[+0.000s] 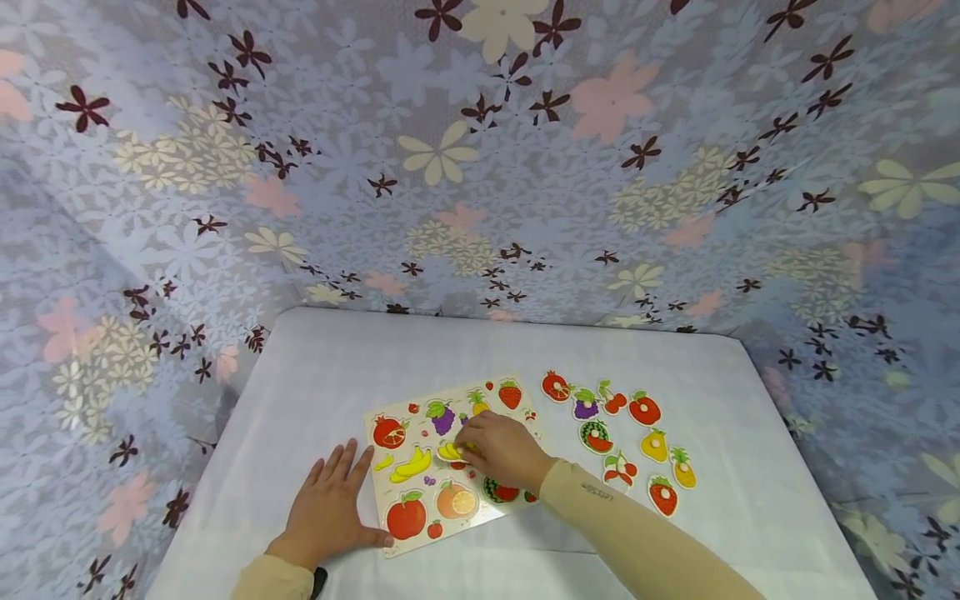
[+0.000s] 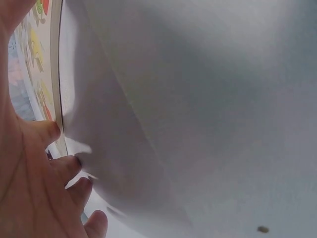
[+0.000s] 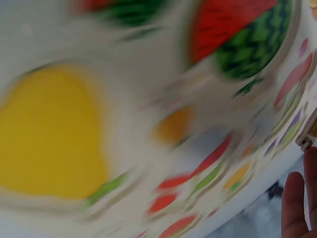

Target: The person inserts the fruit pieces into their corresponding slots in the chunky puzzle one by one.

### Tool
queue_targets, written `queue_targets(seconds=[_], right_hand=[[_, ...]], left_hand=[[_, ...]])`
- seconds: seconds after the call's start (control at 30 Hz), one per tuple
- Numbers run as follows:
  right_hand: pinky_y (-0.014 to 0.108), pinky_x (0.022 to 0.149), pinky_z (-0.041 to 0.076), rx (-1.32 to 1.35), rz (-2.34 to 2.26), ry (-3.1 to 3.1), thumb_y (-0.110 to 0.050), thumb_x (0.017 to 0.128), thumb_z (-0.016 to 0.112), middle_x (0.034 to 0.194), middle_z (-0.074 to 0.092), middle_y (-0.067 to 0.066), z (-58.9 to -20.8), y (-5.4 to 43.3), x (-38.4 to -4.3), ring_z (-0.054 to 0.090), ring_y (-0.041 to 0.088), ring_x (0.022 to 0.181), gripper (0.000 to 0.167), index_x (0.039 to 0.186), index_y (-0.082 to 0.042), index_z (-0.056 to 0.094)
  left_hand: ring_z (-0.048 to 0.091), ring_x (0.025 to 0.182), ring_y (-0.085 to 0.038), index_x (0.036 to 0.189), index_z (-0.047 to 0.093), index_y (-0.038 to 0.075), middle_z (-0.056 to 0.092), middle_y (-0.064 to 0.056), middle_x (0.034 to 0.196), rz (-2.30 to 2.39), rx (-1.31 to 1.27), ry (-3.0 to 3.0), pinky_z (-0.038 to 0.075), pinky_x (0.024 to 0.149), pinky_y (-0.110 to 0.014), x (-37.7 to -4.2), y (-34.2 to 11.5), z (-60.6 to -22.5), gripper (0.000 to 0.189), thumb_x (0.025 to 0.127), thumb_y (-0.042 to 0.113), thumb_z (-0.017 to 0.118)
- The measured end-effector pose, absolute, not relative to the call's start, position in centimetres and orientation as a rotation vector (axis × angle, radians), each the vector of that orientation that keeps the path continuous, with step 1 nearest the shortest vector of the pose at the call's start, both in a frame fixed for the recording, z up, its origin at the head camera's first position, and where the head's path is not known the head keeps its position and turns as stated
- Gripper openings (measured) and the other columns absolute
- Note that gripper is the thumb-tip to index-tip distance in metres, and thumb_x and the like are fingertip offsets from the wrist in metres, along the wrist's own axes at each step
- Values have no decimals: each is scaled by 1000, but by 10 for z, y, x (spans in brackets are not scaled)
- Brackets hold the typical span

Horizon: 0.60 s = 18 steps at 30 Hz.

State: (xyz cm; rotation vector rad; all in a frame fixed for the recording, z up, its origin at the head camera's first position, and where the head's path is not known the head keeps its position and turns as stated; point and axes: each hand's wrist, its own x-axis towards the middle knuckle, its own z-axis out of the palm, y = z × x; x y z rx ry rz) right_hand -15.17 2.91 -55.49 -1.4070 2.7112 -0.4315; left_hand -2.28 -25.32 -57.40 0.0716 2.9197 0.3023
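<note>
A banana piece (image 1: 449, 452) is pinched by the right hand (image 1: 504, 448) above the fruit board (image 1: 415, 431); the left hand's (image 1: 330, 510) fingers are spread at its left edge. Nine loose pieces (image 1: 645, 410) are seemingly left unplaced right of the board; none is confirmed seated. Sleeve lettering (image 1: 597, 492) cannot be read.

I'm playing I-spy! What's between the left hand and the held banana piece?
In the head view, banana pictures on the puzzle board lie between the left hand and the banana piece.

Half-hidden banana piece (image 1: 450, 452) looks yellow; cream board (image 1: 416, 432), fruit-printed; blue-grey backdrop (image 1: 480, 192), flowered.
</note>
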Motion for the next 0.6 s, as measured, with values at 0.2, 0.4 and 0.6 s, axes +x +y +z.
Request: queue_targets(seconds=[0.2, 0.4, 0.6], right_hand=[[23, 92, 50, -1595, -415, 2641, -26, 95, 70, 106, 66, -12, -562, -11, -150, 60, 9, 102, 11, 106, -23, 74], [23, 96, 48, -1616, -372, 2624, -28, 95, 71, 110, 66, -11, -567, -33, -146, 59, 8, 105, 14, 107, -24, 75], [24, 98, 47, -1598, -315, 2594, -29, 95, 70, 113, 66, -11, -567, -43, -140, 59, 8, 108, 17, 110, -24, 76]], left_hand=[[26, 144, -43, 155, 37, 10, 28, -22, 159, 326, 80, 2922, 20, 115, -61, -22, -255, -573, 135, 51, 89, 71], [28, 144, -42, 155, 37, 9, 28, -23, 159, 342, 127, 2954, 22, 115, -60, -22, -257, -571, 134, 53, 89, 70], [28, 144, -42, 155, 36, 9, 29, -22, 159, 347, 128, 2937, 22, 115, -61, -22, -258, -571, 134, 53, 89, 69]])
